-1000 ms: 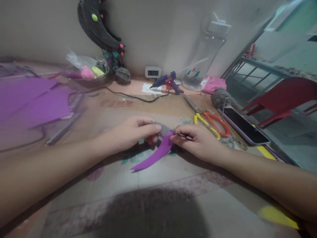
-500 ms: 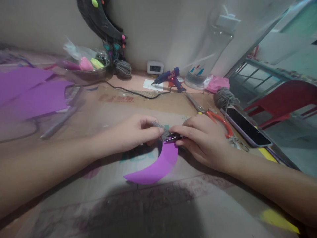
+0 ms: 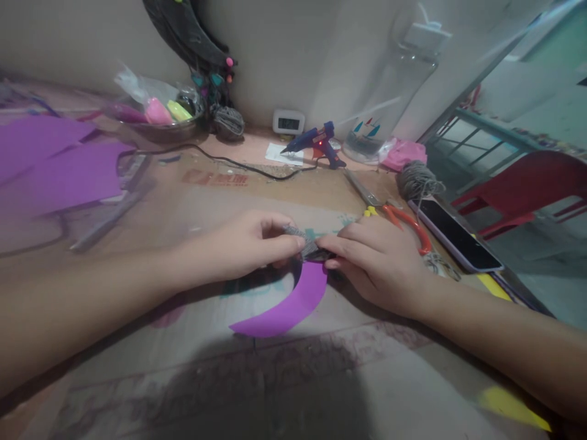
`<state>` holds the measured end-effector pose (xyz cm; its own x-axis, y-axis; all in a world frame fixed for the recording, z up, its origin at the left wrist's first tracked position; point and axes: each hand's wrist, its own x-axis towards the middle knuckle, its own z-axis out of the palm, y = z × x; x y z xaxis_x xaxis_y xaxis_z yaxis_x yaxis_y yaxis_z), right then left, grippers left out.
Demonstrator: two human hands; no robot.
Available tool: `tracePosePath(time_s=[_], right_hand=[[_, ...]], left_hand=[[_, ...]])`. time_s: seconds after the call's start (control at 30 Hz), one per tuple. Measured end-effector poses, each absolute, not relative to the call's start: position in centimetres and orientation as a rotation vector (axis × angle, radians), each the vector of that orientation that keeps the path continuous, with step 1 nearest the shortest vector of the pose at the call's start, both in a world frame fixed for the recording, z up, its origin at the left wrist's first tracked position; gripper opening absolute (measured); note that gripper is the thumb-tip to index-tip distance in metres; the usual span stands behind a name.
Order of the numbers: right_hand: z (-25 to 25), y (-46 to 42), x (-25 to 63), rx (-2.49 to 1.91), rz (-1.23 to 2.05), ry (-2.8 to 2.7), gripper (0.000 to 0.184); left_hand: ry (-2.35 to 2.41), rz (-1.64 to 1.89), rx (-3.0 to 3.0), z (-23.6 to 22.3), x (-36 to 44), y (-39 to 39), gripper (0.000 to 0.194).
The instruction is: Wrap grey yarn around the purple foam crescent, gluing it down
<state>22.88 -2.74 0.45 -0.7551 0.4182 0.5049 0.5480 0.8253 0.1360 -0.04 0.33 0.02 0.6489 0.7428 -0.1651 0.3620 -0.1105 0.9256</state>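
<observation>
Between my hands is a purple crescent [image 3: 293, 310], cut from a flat sheet, its upper part covered by grey yarn [image 3: 312, 249]. My left hand [image 3: 275, 241] pinches the yarn-covered end between thumb and fingers. My right hand [image 3: 362, 250] is closed on the yarn at the border of the bare purple part, thumb and forefinger together; what lies deeper in its grip is hidden. The crescent's bare tip points down and left, just above the table covering.
Scissors [image 3: 403, 225] lie behind my right hand, with a phone [image 3: 452, 232] and a yarn ball [image 3: 418, 178] to the right. A glue gun [image 3: 316, 142] with a cord, a clock [image 3: 288, 122] and a bottle [image 3: 389, 104] stand behind. Purple sheets [image 3: 64, 171] lie left.
The crescent has turned and dropped slightly, showing more of its purple face. My right hand has shifted from its edge to the yarn on top, and a dark strand bundle has been laid across.
</observation>
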Motion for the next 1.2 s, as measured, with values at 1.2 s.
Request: tracePosePath(time_s=[1.2], right_hand=[[0.62, -2.81, 22.9, -0.709, -0.447, -2.568, 0.022]], left_hand=[[0.935, 0.394, 1.709, -0.12, -0.17, 0.49, 0.034]])
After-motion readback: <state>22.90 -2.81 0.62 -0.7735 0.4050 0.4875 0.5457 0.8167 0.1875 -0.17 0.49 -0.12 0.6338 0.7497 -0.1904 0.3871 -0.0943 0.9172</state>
